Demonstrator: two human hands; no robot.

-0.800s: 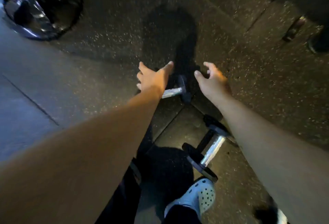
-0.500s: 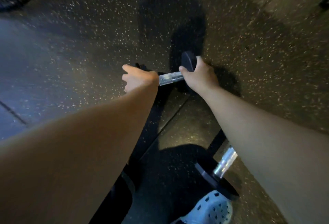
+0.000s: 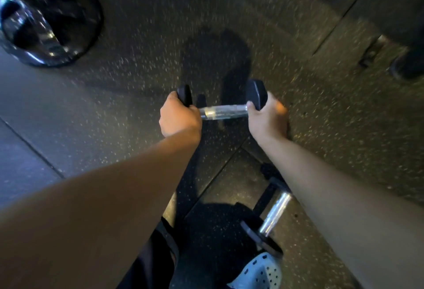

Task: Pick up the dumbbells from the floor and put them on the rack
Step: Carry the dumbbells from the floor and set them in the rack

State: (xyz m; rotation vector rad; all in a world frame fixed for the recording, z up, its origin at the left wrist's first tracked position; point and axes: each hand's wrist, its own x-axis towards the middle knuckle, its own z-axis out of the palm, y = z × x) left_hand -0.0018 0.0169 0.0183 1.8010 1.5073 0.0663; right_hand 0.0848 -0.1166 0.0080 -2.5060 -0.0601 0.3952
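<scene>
No readable text, label or number anywhere

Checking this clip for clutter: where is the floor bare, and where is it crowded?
Bare floor lies between the weight plate and the held dumbbell, and right of the right hand. Crowded near the shoe: the second dumbbell lies there.
</scene>
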